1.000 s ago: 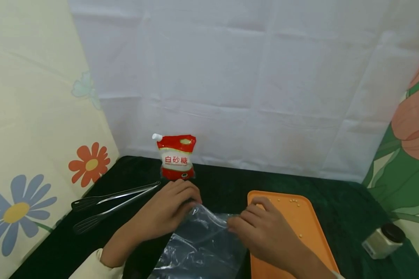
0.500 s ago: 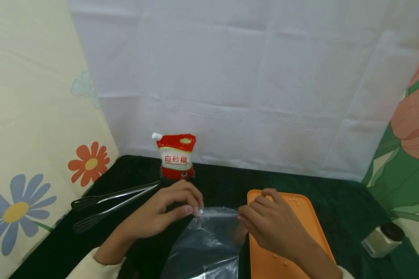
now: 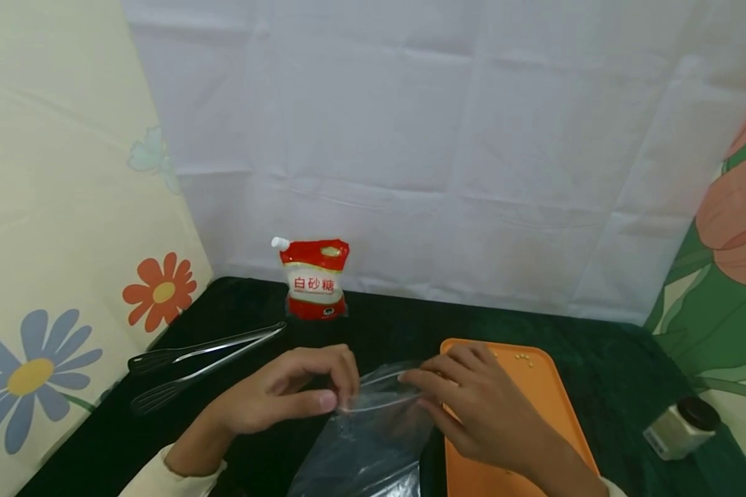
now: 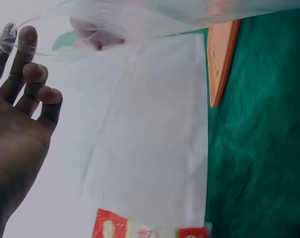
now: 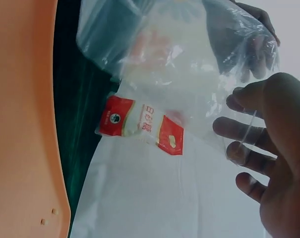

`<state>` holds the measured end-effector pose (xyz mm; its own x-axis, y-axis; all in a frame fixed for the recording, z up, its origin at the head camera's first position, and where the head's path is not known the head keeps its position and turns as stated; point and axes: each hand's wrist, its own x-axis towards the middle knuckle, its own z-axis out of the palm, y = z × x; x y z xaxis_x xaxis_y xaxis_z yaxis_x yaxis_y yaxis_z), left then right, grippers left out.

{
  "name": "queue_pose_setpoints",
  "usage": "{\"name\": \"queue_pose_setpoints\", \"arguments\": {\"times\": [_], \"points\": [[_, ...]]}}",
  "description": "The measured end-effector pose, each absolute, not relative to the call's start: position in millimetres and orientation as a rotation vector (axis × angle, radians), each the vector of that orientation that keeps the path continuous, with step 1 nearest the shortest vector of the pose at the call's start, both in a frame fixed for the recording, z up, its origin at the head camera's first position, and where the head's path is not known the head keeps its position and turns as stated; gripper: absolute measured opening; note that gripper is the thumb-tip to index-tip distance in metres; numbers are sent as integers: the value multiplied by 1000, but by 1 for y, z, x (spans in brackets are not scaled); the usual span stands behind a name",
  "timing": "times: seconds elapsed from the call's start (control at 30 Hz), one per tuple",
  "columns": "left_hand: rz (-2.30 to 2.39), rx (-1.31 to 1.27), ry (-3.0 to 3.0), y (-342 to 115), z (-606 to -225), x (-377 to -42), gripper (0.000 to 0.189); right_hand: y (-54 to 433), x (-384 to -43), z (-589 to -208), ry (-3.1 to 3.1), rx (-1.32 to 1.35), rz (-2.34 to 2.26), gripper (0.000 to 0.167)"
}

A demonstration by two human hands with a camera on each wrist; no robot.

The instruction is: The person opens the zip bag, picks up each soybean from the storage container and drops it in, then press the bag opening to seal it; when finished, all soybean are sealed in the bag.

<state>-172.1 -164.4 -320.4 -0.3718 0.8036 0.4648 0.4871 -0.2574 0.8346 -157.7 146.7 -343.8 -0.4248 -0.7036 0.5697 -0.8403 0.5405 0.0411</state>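
A clear plastic zip bag [image 3: 363,449] hangs between both hands, its mouth edge up and its body running down out of the head view. My left hand [image 3: 286,393] pinches the bag's left upper corner with thumb and fingertips. At the right end of the mouth, my right hand [image 3: 481,407] holds the edge, the plastic lying between thumb and fingers in the right wrist view. The two mouth edges stand slightly apart. Through the film, a red-and-white sugar pouch [image 5: 142,124] shows in the right wrist view.
Behind the hands stands the sugar pouch [image 3: 315,279] with a white cap. Metal tongs [image 3: 155,397] lie on the left. An orange tray [image 3: 534,393] under the right hand bears several small yellowish pieces [image 3: 524,357]. A dark-lidded jar [image 3: 680,428] sits at the right.
The bag's mouth has been pulled straight, then parted slightly. My left hand has moved down a little, and my right fingers have shifted along the edge towards the left.
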Motion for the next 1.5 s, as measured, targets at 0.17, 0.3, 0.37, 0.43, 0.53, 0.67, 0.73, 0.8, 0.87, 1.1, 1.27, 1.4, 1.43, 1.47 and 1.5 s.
{"name": "queue_pose_setpoints", "arguments": {"times": [0.17,0.3,0.37,0.43,0.53,0.67,0.73,0.8,0.87,1.1,1.27,1.4,1.43,1.47,1.5], "points": [[1334,1612,2241,-162,-315,-170,13,146,-159,-345,-2163,1278,337,21],[1025,1580,2610,-163,-313,-170,8,148,-161,-346,-2120,1260,322,23],[990,1555,2674,-163,-314,-172,8,148,-161,-347,-2117,1260,310,20],[986,1550,2690,-164,-315,-173,8,148,-161,-346,-2121,1265,297,17],[998,1556,2671,-165,-317,-175,9,149,-161,-346,-2123,1260,287,16],[1003,1582,2653,-168,-318,-178,11,152,-163,-345,-2129,1242,291,14],[1011,1585,2635,-169,-319,-179,12,154,-164,-344,-2135,1249,343,12],[1022,1581,2611,-169,-319,-179,15,156,-164,-342,-2145,1256,447,10],[1024,1575,2598,-170,-320,-180,18,159,-166,-339,-2144,1250,600,14],[1017,1559,2613,-171,-319,-181,24,194,-187,-331,-2310,1001,899,26],[1030,1518,2599,-172,-322,-180,24,235,-216,-348,-2722,796,823,13],[1004,1500,2596,-171,-325,-181,23,268,-231,-369,-2918,616,747,15],[991,1491,2603,-171,-326,-181,22,275,-233,-374,-2939,565,720,15],[980,1489,2609,-171,-326,-182,22,281,-235,-378,-2950,511,698,16],[973,1489,2612,-171,-326,-182,22,287,-237,-382,-2954,470,675,16]]}}
